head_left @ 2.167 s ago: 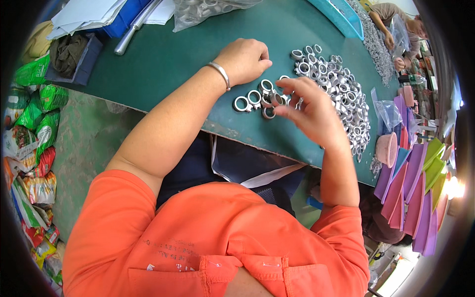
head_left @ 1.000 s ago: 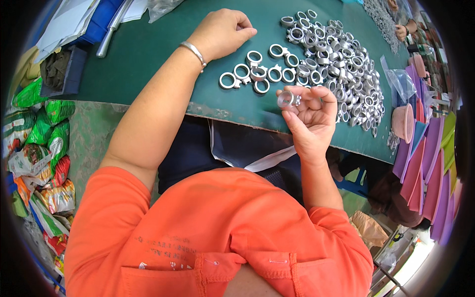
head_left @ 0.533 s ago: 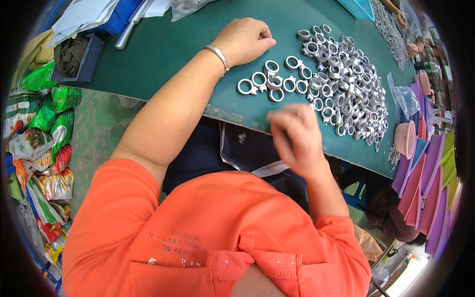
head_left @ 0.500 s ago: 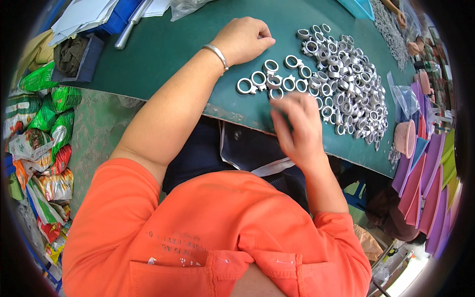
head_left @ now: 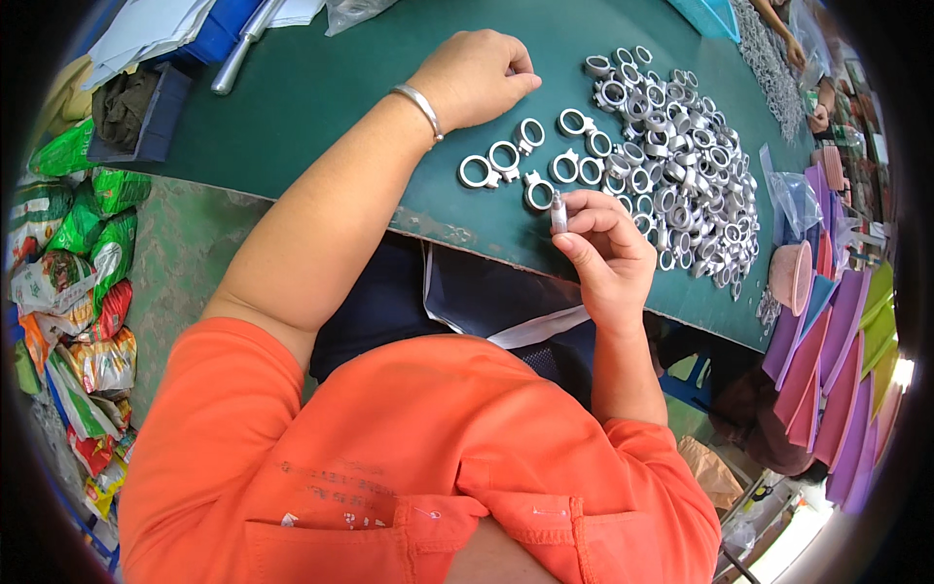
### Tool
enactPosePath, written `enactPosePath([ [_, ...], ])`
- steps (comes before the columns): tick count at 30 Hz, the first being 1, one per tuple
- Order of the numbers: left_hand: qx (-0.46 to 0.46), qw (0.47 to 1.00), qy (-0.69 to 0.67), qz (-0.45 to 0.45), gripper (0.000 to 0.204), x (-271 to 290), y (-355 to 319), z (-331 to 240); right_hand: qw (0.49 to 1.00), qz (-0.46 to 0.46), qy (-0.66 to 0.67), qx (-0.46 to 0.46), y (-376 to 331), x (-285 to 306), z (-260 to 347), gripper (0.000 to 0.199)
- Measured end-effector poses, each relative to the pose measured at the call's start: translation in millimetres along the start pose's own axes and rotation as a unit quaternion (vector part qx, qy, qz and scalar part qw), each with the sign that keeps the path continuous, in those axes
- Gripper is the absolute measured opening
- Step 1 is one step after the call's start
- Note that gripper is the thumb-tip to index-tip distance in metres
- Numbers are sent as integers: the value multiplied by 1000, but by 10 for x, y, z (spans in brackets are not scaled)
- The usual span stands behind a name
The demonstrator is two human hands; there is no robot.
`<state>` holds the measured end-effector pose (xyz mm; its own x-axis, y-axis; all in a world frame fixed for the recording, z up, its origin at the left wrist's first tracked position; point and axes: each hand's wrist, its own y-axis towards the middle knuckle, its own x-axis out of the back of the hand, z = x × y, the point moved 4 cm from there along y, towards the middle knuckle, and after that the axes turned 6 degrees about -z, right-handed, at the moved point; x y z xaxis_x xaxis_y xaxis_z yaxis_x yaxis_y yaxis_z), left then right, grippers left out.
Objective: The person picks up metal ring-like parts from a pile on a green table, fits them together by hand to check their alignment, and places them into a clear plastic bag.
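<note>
My right hand (head_left: 615, 245) pinches a silver metal ring (head_left: 558, 216) between thumb and fingers, edge-on and just above the near edge of the green table. My left hand (head_left: 477, 78) rests on the tabletop farther away, its fingers curled closed; whatever may be inside them is hidden. Between my hands several similar rings with small lugs (head_left: 511, 175) lie loose. To the right, a large pile of the same rings (head_left: 696, 209) is heaped. A metal bracelet (head_left: 428, 115) circles my left wrist.
The green table (head_left: 321, 117) carries a grey bin with dark cloth (head_left: 161, 122), a metal rod (head_left: 233, 68) and papers (head_left: 146, 39). A pink cup (head_left: 790, 277) and a clear bag (head_left: 796, 204) are at right. Another person's hand (head_left: 819, 119) shows at far right. Colourful bags (head_left: 73, 282) stand left.
My right hand, blurred over the loose rings before, has drawn back slightly and now holds one ring up. One ring is gone from the loose group. My left hand stays almost still.
</note>
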<state>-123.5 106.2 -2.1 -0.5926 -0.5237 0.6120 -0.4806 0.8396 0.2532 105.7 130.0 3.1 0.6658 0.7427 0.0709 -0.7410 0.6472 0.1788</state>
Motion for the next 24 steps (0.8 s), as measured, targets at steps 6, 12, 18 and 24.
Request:
enactPosePath([
  [6, 8, 1000, -19, 5, 25, -21, -2, 23, 977, 24, 213, -4, -34, -14, -48, 29],
  [12, 22, 999, -30, 13, 25, -24, 4, 34, 975, 107, 188, 47, -158, -59, 116, 35],
  [18, 8, 1000, -23, 2, 25, -33, 0, 32, 958, 192, -176, 120, -127, -121, 305, 27],
  [24, 12, 1000, -25, 4, 25, -22, -2, 34, 903, 28, -398, 161, 154, -256, 142, 21],
])
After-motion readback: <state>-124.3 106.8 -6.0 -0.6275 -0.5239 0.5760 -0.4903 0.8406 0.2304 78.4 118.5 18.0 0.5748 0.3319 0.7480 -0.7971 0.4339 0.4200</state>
